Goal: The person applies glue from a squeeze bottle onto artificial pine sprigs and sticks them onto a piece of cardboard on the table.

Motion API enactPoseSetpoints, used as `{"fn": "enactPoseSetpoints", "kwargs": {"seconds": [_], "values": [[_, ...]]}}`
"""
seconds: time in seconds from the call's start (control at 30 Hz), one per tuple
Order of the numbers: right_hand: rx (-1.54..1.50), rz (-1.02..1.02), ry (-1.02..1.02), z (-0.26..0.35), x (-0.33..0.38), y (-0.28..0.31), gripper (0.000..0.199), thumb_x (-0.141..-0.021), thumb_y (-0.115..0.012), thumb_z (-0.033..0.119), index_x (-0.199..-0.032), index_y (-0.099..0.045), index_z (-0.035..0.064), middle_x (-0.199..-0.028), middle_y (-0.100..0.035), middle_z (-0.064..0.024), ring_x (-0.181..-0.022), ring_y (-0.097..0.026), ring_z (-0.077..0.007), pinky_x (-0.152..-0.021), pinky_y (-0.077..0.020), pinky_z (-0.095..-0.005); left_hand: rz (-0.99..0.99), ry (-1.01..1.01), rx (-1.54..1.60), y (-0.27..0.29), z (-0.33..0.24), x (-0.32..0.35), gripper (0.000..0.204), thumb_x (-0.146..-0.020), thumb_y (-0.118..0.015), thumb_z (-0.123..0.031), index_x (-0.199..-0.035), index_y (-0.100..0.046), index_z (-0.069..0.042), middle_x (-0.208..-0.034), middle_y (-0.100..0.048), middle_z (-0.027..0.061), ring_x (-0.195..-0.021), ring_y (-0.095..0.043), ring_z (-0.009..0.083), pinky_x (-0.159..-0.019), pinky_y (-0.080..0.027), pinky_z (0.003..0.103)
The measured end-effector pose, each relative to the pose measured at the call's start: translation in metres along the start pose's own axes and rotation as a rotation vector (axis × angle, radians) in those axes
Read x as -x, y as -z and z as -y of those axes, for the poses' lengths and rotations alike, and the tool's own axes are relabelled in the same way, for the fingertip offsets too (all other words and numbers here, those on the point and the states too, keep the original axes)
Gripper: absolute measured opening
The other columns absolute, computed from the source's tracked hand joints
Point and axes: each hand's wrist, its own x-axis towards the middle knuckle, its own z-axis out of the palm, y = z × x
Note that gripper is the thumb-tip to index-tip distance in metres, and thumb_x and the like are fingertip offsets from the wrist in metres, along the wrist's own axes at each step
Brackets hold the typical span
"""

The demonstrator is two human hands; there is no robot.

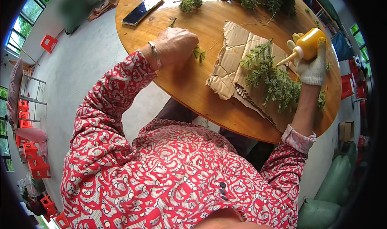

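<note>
Left hand (175,45) is fisting a green sprig (199,53), gloved right hand (312,66) is gripping yellow glue bottle (308,45), nozzle aiming at fern-like branch (270,78) on cardboard (229,74); gluing step, sprig placement likely following.

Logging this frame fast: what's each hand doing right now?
Left hand: closed on a small green sprig.
Right hand, gloved: closed on a yellow squeeze bottle, nozzle toward the greenery.
</note>
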Motion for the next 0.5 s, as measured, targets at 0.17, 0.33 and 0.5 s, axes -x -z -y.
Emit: {"fn": "enactPoseSetpoints", "kwargs": {"seconds": [0.17,0.33,0.5], "values": [[0.009,-0.014,0.028,0.001,0.004,-0.012,0.056,-0.073,-0.076,0.037,-0.114,-0.051,0.0074,-0.102,-0.06,-0.0172,-0.092,-0.059,-0.0331,-0.086,-0.0474,-0.0564,-0.035,-0.051,0.183,0.011,0.019,-0.006,0.006,-0.08,-0.06,-0.01,-0.083,-0.064,-0.007,-0.073,-0.067,0.0081,-0.057,-0.061,0.0209,-0.052,-0.05,0.035],[0.022,-0.014,0.022,0.003,0.004,-0.005,0.059,-0.073,-0.076,0.037,-0.115,-0.051,0.0057,-0.101,-0.06,-0.0171,-0.092,-0.059,-0.0336,-0.086,-0.0469,-0.0565,-0.184,0.102,0.568,0.076,0.039,0.014,0.016,-0.083,-0.058,-0.006,-0.095,-0.067,-0.01,-0.08,-0.068,0.0065,-0.061,-0.062,0.0157,-0.06,-0.053,0.028],[0.038,0.014,0.048,0.002,0.002,0.003,0.061,-0.072,-0.076,0.038,-0.116,-0.05,0.0049,-0.101,-0.06,-0.017,-0.091,-0.059,-0.0344,-0.087,-0.0459,-0.0569,-0.284,0.072,0.267,0.02,0.086,0.002,0.02,-0.083,-0.059,-0.004,-0.099,-0.067,-0.011,-0.085,-0.069,0.0056,-0.069,-0.062,0.0108,-0.068,-0.052,0.022]]}}
